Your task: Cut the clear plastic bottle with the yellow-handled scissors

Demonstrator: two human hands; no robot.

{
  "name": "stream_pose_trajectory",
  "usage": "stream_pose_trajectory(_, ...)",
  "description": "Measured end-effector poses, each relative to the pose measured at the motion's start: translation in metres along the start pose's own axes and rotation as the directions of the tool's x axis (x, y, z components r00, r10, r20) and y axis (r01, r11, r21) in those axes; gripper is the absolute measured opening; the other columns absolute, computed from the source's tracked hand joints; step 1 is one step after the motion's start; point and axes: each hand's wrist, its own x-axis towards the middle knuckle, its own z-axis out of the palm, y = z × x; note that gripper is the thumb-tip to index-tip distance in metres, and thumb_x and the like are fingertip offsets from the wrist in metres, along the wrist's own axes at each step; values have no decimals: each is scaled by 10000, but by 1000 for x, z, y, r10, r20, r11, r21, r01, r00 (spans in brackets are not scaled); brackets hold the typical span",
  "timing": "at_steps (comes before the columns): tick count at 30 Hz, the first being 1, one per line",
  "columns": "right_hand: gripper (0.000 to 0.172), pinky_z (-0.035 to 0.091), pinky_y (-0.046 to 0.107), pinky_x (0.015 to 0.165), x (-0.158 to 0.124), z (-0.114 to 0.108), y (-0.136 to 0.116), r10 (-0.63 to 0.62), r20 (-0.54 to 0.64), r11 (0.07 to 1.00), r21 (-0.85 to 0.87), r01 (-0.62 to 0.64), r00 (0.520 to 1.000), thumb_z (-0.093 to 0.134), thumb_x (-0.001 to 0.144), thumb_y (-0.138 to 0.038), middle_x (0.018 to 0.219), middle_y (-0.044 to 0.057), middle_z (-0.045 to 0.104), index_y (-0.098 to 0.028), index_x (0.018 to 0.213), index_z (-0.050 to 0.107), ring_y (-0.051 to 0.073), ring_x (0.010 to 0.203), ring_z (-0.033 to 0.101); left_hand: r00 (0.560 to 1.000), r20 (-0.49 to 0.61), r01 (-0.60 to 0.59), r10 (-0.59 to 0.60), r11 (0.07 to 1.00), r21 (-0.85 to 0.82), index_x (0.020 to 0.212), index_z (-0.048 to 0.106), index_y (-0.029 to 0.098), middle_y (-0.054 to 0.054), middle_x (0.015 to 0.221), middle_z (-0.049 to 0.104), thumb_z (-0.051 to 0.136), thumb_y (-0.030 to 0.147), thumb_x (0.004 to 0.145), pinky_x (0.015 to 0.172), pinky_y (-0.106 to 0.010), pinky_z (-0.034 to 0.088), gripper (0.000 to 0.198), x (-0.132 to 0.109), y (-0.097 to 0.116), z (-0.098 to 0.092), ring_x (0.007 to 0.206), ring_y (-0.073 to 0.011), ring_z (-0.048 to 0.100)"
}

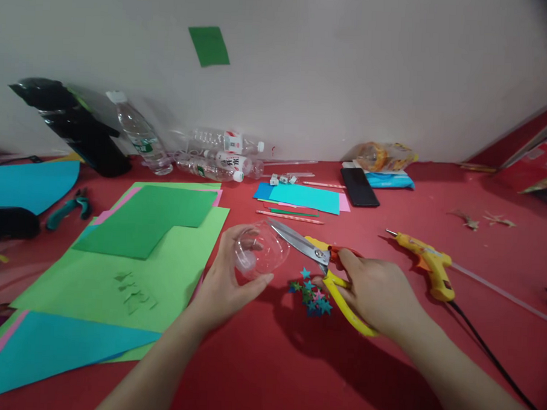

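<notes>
My left hand point(227, 278) is wrapped round a clear plastic piece point(266, 253) that looks like the cut-off end of a bottle, its open side turned up toward me. In my right hand point(378, 294) is a pair of scissors point(299, 241) with one red and one yellow handle. Their blades point left and reach the far rim of the plastic; I cannot tell whether they touch it. Below the scissors, a small heap of paper stars point(315, 296) in blue, green and pink lies on the red table point(243, 373).
Coloured paper sheets point(185, 255) cover the left side. Plastic bottles point(221, 160), a black spray bottle point(77, 130) and a phone point(359, 186) line the wall. A yellow glue gun point(427, 263) with a black cord lies right. Pliers point(69, 210) rest far left.
</notes>
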Motion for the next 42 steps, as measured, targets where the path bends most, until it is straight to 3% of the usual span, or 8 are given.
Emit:
stream_pose_trajectory(7, 422, 173, 286, 485, 0, -2, 4, -7, 23, 1000, 3, 7, 1000, 350, 981, -505, 524, 51, 627, -178, 858, 586, 202, 446, 572, 1000, 16, -6, 7, 1000, -20, 1291, 376, 334, -90, 1319, 474, 721, 181, 755, 973, -457, 483, 656, 1, 0, -4, 1099, -231, 582)
stream_pose_trajectory(15, 479, 152, 293, 484, -1, -2, 7, -24, -39, 1000, -4, 24, 999, 316, 987, -524, 511, 57, 616, -175, 820, 598, 195, 440, 551, 996, 75, 58, -46, 984, -167, 1276, 421, 316, -91, 1313, 488, 735, 212, 752, 930, -415, 478, 620, 4, 6, -12, 1069, -233, 579)
stream_pose_trajectory(21, 569, 159, 296, 483, 1, -5, 3, -35, -81, 999, 27, 37, 996, 304, 961, -636, 534, 78, 659, -171, 803, 591, 227, 441, 593, 978, 186, 142, -92, 950, -278, 1267, 444, 312, -70, 1307, 487, 765, 264, 740, 952, -395, 426, 619, 4, 7, -19, 1065, -229, 562)
stream_pose_trajectory(26, 607, 182, 299, 474, 2, -5, 3, -52, -95, 997, 55, 57, 994, 243, 986, -617, 548, 84, 678, -158, 816, 603, 253, 450, 632, 956, 274, 195, -105, 925, -326, 1276, 431, 323, -68, 1289, 491, 751, 272, 753, 928, -388, 416, 615, 3, 8, -18, 1070, -231, 553)
stream_pose_trajectory(35, 593, 209, 314, 479, 1, -6, 5, -67, -65, 994, 84, 72, 996, 271, 969, -627, 590, 85, 692, -155, 850, 608, 257, 492, 652, 946, 314, 201, -84, 910, -362, 1259, 449, 311, -60, 1258, 517, 762, 265, 699, 843, -346, 428, 643, 6, 4, -25, 1006, -219, 559)
stream_pose_trajectory(42, 544, 199, 308, 472, 2, -5, 5, -62, -85, 996, 57, 67, 994, 327, 959, -604, 582, 88, 693, -159, 836, 614, 256, 474, 641, 940, 316, 237, -132, 916, -323, 1258, 430, 304, -67, 1275, 502, 723, 207, 697, 801, -328, 437, 640, 6, 7, -25, 1007, -212, 543)
